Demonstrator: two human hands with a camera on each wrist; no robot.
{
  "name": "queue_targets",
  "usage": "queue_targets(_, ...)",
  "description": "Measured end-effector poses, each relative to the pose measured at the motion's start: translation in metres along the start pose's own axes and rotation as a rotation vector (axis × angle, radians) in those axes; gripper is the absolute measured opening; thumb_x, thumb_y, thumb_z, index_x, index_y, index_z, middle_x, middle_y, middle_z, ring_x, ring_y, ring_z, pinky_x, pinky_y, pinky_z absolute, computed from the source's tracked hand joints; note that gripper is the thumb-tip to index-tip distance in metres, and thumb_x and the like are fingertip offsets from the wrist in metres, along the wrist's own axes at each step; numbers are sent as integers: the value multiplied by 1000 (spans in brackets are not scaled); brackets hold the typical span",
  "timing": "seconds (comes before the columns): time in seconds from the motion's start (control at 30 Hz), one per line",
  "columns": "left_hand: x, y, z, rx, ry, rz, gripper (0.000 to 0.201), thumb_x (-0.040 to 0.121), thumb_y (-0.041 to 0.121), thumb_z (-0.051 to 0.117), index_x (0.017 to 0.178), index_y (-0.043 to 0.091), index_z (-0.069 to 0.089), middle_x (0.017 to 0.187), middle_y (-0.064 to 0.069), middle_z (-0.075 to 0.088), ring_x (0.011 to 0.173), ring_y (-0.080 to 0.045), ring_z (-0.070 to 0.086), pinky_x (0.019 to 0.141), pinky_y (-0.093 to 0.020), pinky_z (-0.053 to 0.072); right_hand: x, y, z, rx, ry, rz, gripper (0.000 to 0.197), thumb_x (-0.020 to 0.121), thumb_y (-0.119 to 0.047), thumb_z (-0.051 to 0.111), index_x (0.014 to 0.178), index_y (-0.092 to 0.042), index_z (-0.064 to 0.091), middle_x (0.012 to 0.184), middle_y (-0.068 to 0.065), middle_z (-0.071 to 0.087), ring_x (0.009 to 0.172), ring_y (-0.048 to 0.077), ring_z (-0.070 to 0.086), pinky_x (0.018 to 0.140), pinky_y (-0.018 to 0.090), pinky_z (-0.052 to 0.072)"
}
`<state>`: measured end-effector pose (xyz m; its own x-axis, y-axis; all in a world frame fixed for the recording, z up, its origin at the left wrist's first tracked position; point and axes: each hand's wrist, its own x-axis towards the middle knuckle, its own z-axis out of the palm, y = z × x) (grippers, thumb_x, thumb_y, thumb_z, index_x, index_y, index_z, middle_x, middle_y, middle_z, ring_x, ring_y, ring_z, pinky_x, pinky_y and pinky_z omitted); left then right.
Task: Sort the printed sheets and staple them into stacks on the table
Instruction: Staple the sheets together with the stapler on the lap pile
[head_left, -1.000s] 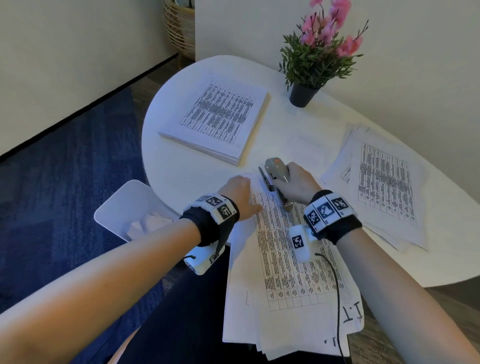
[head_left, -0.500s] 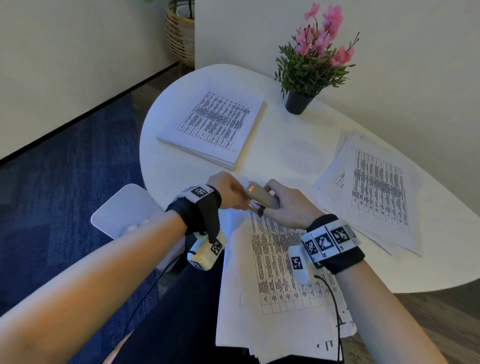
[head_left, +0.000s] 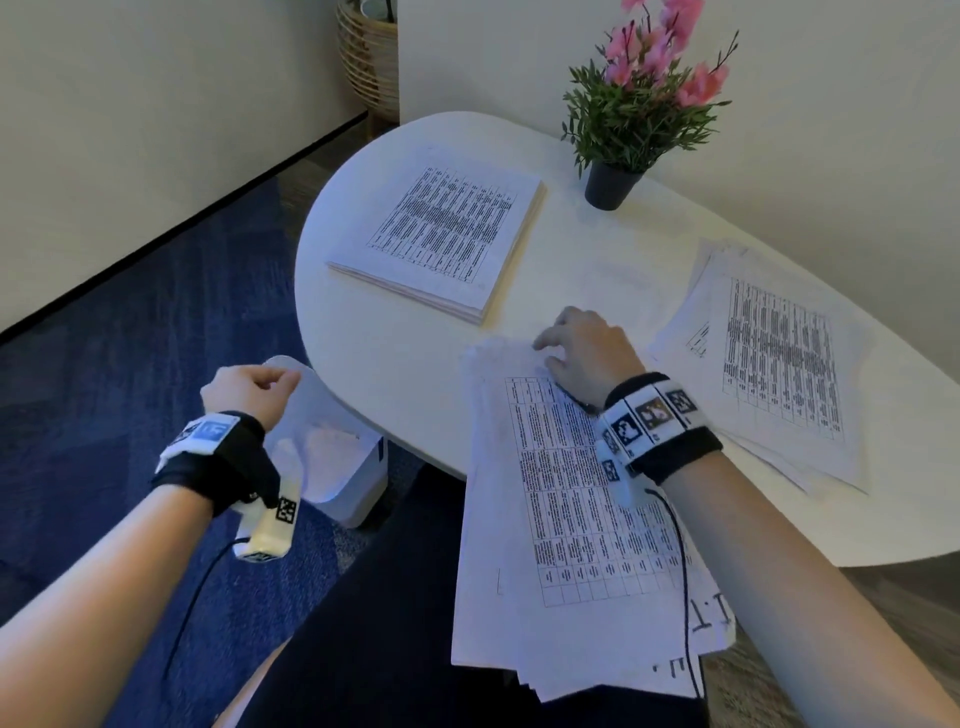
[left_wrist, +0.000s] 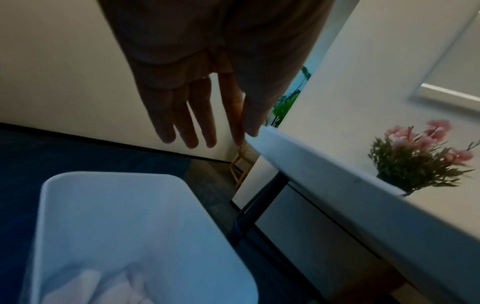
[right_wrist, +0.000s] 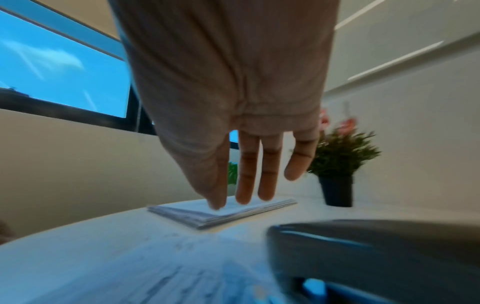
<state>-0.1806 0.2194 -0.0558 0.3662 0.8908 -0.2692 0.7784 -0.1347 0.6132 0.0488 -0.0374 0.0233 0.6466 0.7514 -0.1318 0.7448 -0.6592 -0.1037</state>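
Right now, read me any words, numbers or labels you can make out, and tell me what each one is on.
"1.1", handwritten, seen upside down: near corner of a sheet in the near pile.
More handwriting on a lower sheet: unreadable.
Printed tables on the near pile, left stack and right stack: too small and blurred.
Wristband squares: coded patterns, no text.

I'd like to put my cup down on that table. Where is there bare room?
Bare tabletop lies between the neat stack, the potted plant and the loose sheets. A strip at the near left edge is free too. Near the right hand and front sheets it's crowded.
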Motion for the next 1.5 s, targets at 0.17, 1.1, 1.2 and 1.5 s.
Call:
queue_targets(0.17, -1, -12, 12, 8, -12, -27, 24, 87, 34, 63, 105, 22, 72, 108, -9, 70, 105, -30, 61, 92, -35, 46, 33, -25, 12, 41, -73, -135, 22, 93, -7, 54, 107, -11, 70, 113, 7, 55, 104, 25, 53, 87, 38, 46)
queue_targets(1.1, -43, 177, 100, 167, -387, 516, 25, 90, 30, 57, 74, 13, 67, 66, -4, 57, 62, -20, 50, 47, -22, 34, 40, -29, 26, 114, 77, 17, 27, 91, -15, 51, 80, 3, 67, 87, 14, 56, 76, 28, 57, 64, 33, 48)
queue_targets(1.2, -43, 170, 101, 106, -378, 481, 30, 86, 31, 61, 61, 15, 56, 55, 0, 39, 54, -17, 34, 44, -23, 22, 40, -29, 29, 260, 56, 132, 28, 90, -14, 52, 78, 2, 70, 78, 15, 66, 71, 25, 61, 64, 31, 51)
queue_targets(1.5, -43, 170, 92, 148, -441, 468, 47, 88, 32, 59, 51, 7, 46, 55, -10, 27, 47, -13, 27, 42, -20, 21, 24, -20, 34, 640, 34, 326, 15, 86, -18, 61, 88, -15, 76, 92, 6, 73, 85, 19, 65, 76, 30, 51)
